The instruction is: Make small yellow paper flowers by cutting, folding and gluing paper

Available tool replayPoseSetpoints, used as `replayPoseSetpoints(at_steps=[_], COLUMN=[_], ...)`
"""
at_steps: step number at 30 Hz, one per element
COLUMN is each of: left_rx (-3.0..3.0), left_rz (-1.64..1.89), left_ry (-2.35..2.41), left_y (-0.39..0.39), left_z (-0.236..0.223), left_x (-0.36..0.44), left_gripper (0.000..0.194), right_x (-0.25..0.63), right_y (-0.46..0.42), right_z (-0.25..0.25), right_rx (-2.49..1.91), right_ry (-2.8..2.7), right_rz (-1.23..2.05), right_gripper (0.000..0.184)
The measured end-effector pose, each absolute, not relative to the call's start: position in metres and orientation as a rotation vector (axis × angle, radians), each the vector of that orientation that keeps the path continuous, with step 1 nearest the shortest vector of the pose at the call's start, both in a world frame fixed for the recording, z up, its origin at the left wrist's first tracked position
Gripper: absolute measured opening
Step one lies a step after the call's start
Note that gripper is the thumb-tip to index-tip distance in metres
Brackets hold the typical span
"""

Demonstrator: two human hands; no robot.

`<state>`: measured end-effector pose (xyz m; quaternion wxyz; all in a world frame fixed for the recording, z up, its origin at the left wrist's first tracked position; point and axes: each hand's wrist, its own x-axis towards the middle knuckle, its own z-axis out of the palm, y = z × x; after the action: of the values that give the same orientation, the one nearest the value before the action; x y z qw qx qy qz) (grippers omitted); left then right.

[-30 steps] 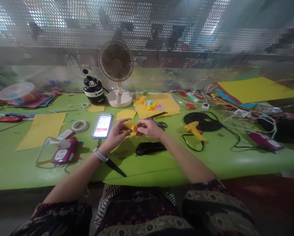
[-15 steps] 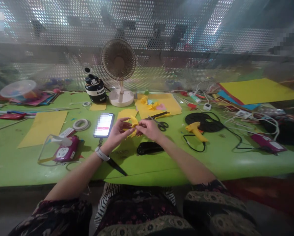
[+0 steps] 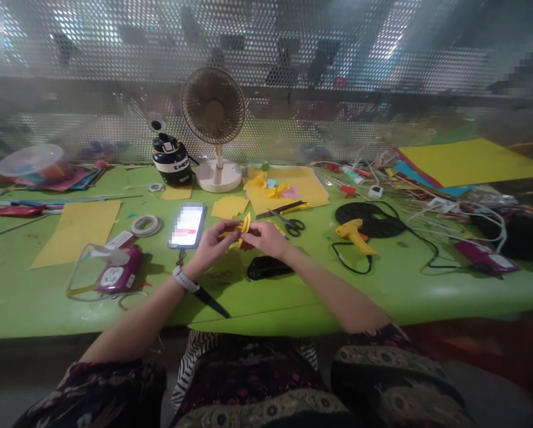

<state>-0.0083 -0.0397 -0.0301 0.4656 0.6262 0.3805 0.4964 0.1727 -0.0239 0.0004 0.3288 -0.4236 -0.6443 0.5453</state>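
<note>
My left hand [image 3: 210,245] and my right hand [image 3: 265,238] meet above the green table [image 3: 293,291], both pinching a small folded yellow paper piece [image 3: 243,226]. The paper stands up between my fingertips, partly hidden by them. A phone [image 3: 187,226] with a lit screen lies just left of my left hand. A black stapler-like tool [image 3: 269,268] lies under my right wrist. Scissors [image 3: 288,223] lie just beyond my right hand.
A small fan [image 3: 213,128] and a black bottle [image 3: 172,160] stand at the back. Yellow sheets [image 3: 77,229] lie left, with a tape roll [image 3: 145,225] and a pink power strip [image 3: 117,274]. A yellow glue gun [image 3: 354,233] and cables lie right, with coloured paper [image 3: 463,161] at the far right.
Both hands have turned the yellow paper piece so it now stands more upright between the fingertips. The hands stayed at about the same spot above the table.
</note>
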Motion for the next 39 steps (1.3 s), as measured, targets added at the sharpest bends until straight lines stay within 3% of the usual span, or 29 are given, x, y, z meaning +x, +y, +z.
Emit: replayPoseSetpoints(at_steps=[24,39], left_rx=[1.344,1.338], left_rz=[1.383,1.299], left_ry=[0.969,0.925], left_y=[-0.035,-0.036], left_z=[-0.033,-0.034], left_x=[-0.007,-0.009], left_gripper=[0.033,0.027], right_x=[0.183,0.189], right_y=[-0.021,-0.018], right_z=[0.012,0.013], right_rx=[-1.037,-1.02], right_ry=[-1.703,-1.727], right_rz=[1.432,1.313], right_gripper=[0.011,0.014])
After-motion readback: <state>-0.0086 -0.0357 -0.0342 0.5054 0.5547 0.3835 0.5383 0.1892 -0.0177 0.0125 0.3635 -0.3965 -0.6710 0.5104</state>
